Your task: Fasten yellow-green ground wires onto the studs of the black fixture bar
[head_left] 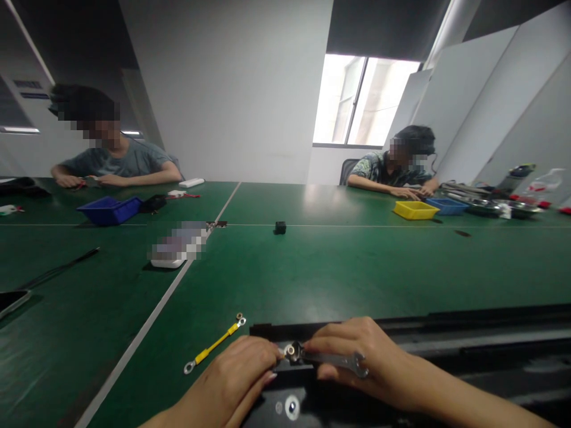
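Note:
A long black metal part [267,410] lies at the front of the green table. My left hand [241,371] is at its left end, fingers pressed together beside a brass-coloured nut [291,351] on a stud; what the fingertips pinch is hidden. My right hand [357,356] is closed around a silver wrench [354,361], whose open jaw points right, and its fingertips are close to the nut's right side. Left of my left hand lies a yellow cable [214,345] with ring terminals at both ends. A small nut [239,316] sits by its upper terminal.
A phone [172,252] lies left of centre and a small black block [280,227] further back. Blue bins [109,211] [446,206] and a yellow bin [414,210] stand towards the far side. Two other people sit across the table, one left, one right.

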`<state>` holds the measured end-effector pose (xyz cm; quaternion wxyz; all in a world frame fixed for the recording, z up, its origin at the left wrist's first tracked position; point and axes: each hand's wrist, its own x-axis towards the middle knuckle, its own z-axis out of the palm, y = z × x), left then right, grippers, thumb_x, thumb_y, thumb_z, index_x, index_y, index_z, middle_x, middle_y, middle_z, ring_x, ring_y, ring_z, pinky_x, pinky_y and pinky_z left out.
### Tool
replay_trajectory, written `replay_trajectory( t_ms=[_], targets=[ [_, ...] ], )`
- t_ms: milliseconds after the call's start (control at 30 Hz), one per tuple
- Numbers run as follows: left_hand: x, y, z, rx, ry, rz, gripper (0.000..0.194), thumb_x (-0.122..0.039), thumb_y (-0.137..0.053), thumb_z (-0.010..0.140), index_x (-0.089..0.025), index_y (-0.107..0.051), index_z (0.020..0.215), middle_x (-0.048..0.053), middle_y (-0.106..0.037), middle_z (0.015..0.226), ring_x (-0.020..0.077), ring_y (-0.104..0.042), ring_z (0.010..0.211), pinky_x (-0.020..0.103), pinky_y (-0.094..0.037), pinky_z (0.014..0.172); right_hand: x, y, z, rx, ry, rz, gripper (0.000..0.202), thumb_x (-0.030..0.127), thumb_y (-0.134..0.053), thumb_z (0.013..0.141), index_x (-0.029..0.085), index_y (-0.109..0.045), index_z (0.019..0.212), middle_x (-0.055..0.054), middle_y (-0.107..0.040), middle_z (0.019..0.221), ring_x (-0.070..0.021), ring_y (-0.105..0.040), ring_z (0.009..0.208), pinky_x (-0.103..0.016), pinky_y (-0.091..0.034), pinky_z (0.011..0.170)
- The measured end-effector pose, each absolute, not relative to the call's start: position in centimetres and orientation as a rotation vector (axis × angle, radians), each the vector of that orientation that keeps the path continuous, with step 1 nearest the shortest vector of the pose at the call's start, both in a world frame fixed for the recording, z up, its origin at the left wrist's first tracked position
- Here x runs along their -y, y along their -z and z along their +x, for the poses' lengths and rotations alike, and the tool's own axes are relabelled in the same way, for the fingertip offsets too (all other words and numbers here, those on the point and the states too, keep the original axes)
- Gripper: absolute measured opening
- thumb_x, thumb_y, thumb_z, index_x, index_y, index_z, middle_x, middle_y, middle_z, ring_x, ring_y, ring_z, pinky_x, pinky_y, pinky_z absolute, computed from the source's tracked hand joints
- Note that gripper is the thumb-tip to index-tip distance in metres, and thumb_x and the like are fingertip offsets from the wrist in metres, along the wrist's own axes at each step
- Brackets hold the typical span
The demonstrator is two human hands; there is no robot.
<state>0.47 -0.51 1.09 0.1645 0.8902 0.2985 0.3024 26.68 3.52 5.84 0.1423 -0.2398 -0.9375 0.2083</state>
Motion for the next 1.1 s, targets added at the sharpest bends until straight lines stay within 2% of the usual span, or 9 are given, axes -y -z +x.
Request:
replay_trajectory(
  t_ms=[533, 900, 1100],
  targets=[
    [0.49, -1.05, 0.43, -0.839, -0.868, 2.532, 0.023, -0.017, -0.034, 0.098, -0.018, -0.051, 0.114, 0.008, -0.064, 0.104, 0.0204, -0.061, 0.095, 0.03, -0.051, 0.086, -3.41, -5.91, 26.32, 2.717, -0.536, -0.647, 0.033, 0.041, -0.052, 0.093, 0.018, -0.065, 0.112, -0.007, -0.07, 0.094, -0.0175, -0.067, 0.08, -0.026, -0.049, 0.069],
    [0.51, -1.5, 0.45, -0.845, -0.829, 2.544, 0.024, -0.014, -0.036, 0.097, -0.018, -0.05, 0.116, 0.007, -0.064, 0.106, 0.0202, -0.061, 0.097, 0.031, -0.051, 0.088, -3.56, -5.42, 26.35, 2.7, -0.425, -0.577, 0.03, 0.039, -0.054, 0.092, 0.018, -0.065, 0.111, -0.006, -0.07, 0.097, -0.0162, -0.067, 0.08, -0.025, -0.049, 0.067],
    [0.38, -1.2, 0.52, -0.836, -0.89, 2.568, 0.025, -0.019, -0.034, 0.099, -0.019, -0.051, 0.117, 0.007, -0.065, 0.104, 0.0195, -0.063, 0.095, 0.029, -0.052, 0.087, -3.38, -5.52, 26.39, 2.709, -0.431, -0.61, 0.031, 0.041, -0.054, 0.092, 0.02, -0.065, 0.112, -0.006, -0.069, 0.099, -0.0164, -0.067, 0.082, -0.025, -0.048, 0.068]
  ],
)
